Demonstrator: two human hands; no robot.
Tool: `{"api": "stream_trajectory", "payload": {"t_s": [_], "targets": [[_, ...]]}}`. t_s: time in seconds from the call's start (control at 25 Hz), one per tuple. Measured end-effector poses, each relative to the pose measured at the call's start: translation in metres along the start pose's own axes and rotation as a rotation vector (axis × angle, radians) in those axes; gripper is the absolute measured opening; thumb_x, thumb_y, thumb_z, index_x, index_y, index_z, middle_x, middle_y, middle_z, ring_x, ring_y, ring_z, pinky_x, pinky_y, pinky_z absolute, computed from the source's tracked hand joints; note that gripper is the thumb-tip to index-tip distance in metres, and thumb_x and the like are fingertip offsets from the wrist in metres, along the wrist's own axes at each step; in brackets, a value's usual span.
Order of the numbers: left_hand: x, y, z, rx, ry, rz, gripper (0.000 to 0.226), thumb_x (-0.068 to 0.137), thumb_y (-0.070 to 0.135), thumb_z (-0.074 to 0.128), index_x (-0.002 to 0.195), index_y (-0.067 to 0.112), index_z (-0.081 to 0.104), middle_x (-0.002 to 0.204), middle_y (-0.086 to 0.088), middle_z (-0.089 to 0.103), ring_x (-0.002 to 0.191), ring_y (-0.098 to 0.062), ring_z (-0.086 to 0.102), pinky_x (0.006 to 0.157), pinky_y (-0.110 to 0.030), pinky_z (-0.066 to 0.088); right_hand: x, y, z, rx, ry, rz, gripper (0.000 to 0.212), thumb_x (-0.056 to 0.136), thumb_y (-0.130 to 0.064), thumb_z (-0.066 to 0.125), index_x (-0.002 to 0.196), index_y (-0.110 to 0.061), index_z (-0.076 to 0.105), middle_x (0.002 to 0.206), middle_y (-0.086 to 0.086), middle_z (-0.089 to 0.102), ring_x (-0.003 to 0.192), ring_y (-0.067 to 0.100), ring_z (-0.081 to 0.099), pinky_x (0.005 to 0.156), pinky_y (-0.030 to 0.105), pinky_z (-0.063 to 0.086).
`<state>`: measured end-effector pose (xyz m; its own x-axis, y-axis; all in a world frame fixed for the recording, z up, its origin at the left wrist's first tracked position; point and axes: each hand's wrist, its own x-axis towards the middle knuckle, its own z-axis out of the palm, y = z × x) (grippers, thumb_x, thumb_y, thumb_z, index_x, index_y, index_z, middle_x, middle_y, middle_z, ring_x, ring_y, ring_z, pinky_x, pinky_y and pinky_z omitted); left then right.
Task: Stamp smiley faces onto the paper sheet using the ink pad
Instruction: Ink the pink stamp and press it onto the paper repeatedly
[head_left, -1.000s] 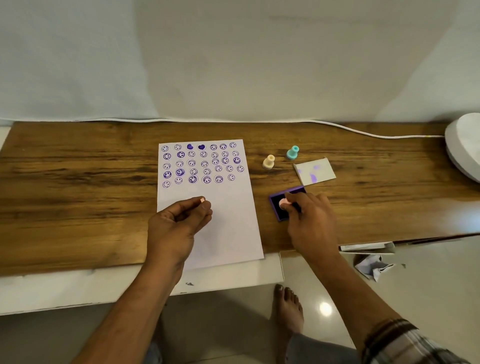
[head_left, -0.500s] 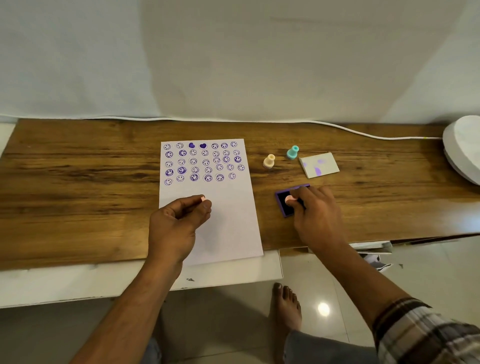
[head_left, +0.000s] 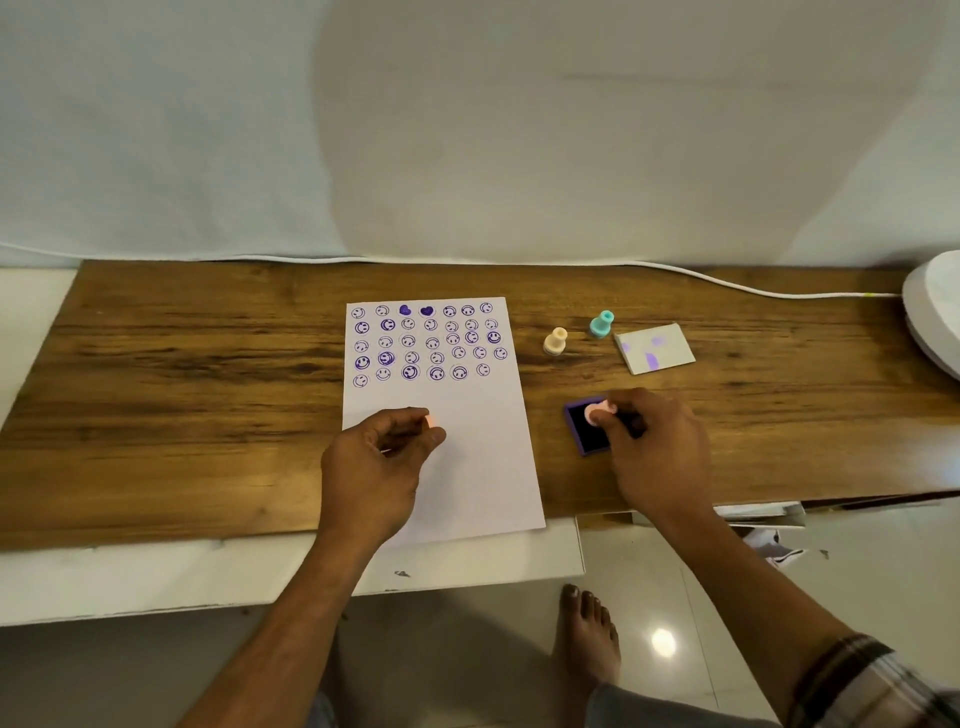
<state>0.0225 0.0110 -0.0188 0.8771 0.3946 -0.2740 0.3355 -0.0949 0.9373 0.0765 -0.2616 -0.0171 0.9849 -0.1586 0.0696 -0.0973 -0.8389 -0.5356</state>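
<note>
Two hands are working over a long wooden table (head_left: 156, 415), which is carrying everything within easy reach. Lying on it lengthwise is the paper sheet (head_left: 467, 467), its far part already filled with rows of purple smiley faces (head_left: 426, 343), so the bare near part is likely waiting for the next prints. The left hand (head_left: 374, 467) is resting on that bare part, probably pinning the sheet so it is not sliding; its fingers are curling together, pinching a small pink piece (head_left: 429, 420) whose nature I cannot tell. The right hand (head_left: 654, 452) is reaching over the ink pad (head_left: 584, 431), sitting just right of the sheet, and its fingers are clamping a pink stamp (head_left: 595, 413) down on the dark ink, apparently loading it. Further back, a stained white lid (head_left: 654, 347) is lying aside, near a teal stamp (head_left: 601, 324) and a cream stamp (head_left: 556, 341), both standing upright and parked clear of the work.
</note>
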Motion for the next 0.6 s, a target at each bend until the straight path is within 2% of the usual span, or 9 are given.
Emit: {"api": "stream_trajectory", "payload": {"t_s": [0.08,0.12,0.16,0.28,0.32,0.44,0.6], "targets": [[0.005,-0.004,-0.003,0.032,0.008,-0.015,0.023,0.080,0.020,0.085,0.102,0.021,0.080,0.090,0.012,0.077,0.079,0.007,0.071,0.068,-0.005,0.050,-0.004,-0.030,0.007,0.439,0.066,0.212,0.024,0.090,-0.035,0.076,0.112,-0.030,0.071,0.103,-0.013,0.073,0.095,0.004,0.067,0.065,0.017,0.050],[0.006,-0.006,-0.003,0.031,0.012,-0.035,0.023,0.080,0.020,0.085,0.102,0.021,0.080,0.090,0.012,0.078,0.078,0.007,0.070,0.068,-0.005,0.050,-0.004,-0.048,0.015,0.591,0.067,0.236,0.026,0.089,-0.030,0.079,0.113,-0.029,0.070,0.103,-0.016,0.074,0.094,0.000,0.069,0.069,0.016,0.053],[0.007,-0.007,-0.004,0.025,0.013,-0.054,0.022,0.080,0.021,0.085,0.102,0.022,0.080,0.090,0.012,0.078,0.078,0.007,0.070,0.068,-0.006,0.050,-0.003,-0.064,0.024,0.629,0.061,0.200,0.025,0.089,-0.027,0.079,0.113,-0.028,0.070,0.102,-0.017,0.074,0.093,-0.001,0.069,0.072,0.017,0.055],[0.008,-0.012,-0.006,0.026,0.006,-0.072,0.022,0.080,0.024,0.085,0.101,0.025,0.079,0.091,0.013,0.078,0.080,0.007,0.071,0.073,-0.013,0.051,0.007,-0.094,0.050,0.285,0.006,-0.105,0.018,0.094,-0.026,0.073,0.112,-0.026,0.071,0.099,-0.013,0.070,0.090,0.007,0.064,0.074,0.029,0.055],[0.008,-0.013,-0.006,0.045,0.001,-0.068,0.022,0.080,0.026,0.085,0.102,0.026,0.079,0.092,0.014,0.078,0.081,0.007,0.071,0.074,-0.012,0.051,0.012,-0.096,0.057,0.203,-0.002,-0.154,0.018,0.095,-0.025,0.073,0.113,-0.024,0.072,0.099,-0.009,0.071,0.091,0.010,0.062,0.074,0.033,0.055],[0.012,-0.016,-0.005,0.069,0.012,-0.070,0.024,0.080,0.028,0.086,0.103,0.025,0.080,0.090,0.016,0.077,0.082,0.006,0.071,0.070,-0.004,0.049,0.026,-0.097,0.064,0.057,-0.013,-0.244,0.020,0.096,-0.020,0.071,0.116,-0.019,0.071,0.100,0.001,0.074,0.094,0.020,0.059,0.072,0.034,0.049],[0.013,-0.018,-0.005,0.063,0.010,-0.060,0.025,0.079,0.027,0.086,0.103,0.023,0.080,0.089,0.015,0.078,0.082,0.006,0.071,0.070,-0.003,0.048,0.033,-0.093,0.066,-0.069,0.021,-0.352,0.020,0.094,-0.015,0.072,0.114,-0.013,0.071,0.103,0.006,0.076,0.100,0.027,0.059,0.074,0.030,0.041]]}}
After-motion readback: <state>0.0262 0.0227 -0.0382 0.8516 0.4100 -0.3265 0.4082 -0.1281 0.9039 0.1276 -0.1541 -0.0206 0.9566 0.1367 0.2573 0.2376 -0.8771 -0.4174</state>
